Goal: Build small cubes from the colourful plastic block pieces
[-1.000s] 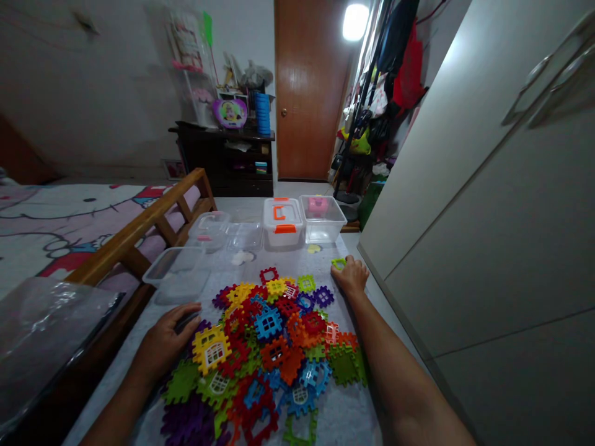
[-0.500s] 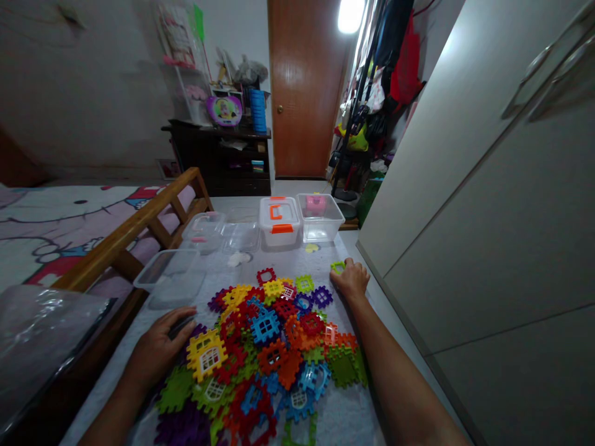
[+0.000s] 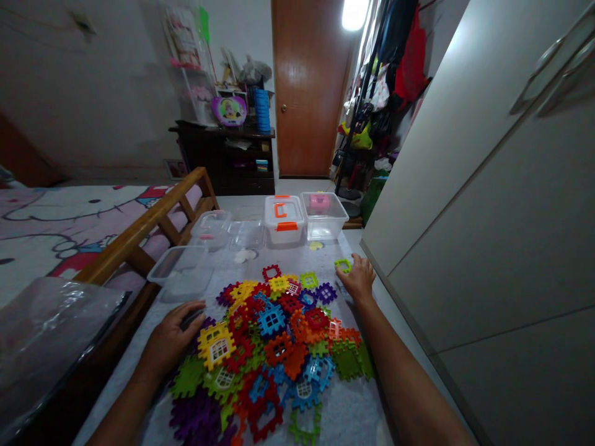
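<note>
A heap of colourful interlocking plastic building pieces (image 3: 272,319) with toothed edges covers the middle of the cloth-covered table. Resting at the heap's left edge is my left hand (image 3: 171,337), its thumb and fingers apart with nothing seen between them, close to a yellow window piece (image 3: 217,344). My right hand (image 3: 361,277) is beyond the heap at the far right, fingers spread. Just left of its fingertips lies a lime-green square frame piece (image 3: 343,265), flat on the cloth. Whether the thumb still touches it I cannot tell.
Along the table's far side stand a clear box with an orange-handled lid (image 3: 284,220) and an uncovered clear box (image 3: 324,217). Clear plastic trays (image 3: 179,266) sit at the left. A wooden bed rail (image 3: 139,235) borders the left side, a pale wardrobe (image 3: 488,217) the right.
My right hand's fingers have spread and moved slightly off the lime-green frame piece, which now shows more fully. My left hand stays beside the heap. The whole view has shifted slightly.
</note>
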A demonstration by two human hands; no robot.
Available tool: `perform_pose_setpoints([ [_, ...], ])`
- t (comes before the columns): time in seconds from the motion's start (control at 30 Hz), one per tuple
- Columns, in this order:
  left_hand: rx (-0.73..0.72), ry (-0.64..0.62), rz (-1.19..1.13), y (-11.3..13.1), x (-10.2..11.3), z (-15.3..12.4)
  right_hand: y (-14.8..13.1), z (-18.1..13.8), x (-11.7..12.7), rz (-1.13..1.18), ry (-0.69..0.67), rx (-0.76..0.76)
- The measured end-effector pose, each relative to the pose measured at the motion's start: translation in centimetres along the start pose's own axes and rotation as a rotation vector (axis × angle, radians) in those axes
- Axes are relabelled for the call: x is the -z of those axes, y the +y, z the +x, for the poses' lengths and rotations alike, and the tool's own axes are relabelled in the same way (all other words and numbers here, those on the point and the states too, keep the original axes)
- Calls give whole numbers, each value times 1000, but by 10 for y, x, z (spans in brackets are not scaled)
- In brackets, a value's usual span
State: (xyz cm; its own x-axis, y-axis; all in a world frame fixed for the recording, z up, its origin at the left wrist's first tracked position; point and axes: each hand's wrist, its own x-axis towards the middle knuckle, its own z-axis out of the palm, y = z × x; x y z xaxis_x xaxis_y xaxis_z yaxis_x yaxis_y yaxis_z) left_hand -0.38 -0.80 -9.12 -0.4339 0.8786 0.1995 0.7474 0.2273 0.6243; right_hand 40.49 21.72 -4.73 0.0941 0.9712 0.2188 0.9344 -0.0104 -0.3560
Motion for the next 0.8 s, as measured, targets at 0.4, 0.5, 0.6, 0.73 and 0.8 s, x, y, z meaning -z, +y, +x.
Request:
perform_pose_setpoints([
  [0.4, -14, 2, 10, 8, 3, 0, -27, -27, -11, 231, -387, 588],
  [0.5, -4, 8, 5, 9, 3, 0, -36, -32, -9, 192, -472, 584],
  [0.6, 7, 2, -3, 9, 3, -1, -39, -38, -3, 213, -525, 635],
  [0.73, 14, -12, 0, 8, 3, -1, -36, -41, 6, 289, -580, 672],
  [0.8, 10, -12, -4, 8, 3, -1, -34, -39, 9, 318, -599, 643],
])
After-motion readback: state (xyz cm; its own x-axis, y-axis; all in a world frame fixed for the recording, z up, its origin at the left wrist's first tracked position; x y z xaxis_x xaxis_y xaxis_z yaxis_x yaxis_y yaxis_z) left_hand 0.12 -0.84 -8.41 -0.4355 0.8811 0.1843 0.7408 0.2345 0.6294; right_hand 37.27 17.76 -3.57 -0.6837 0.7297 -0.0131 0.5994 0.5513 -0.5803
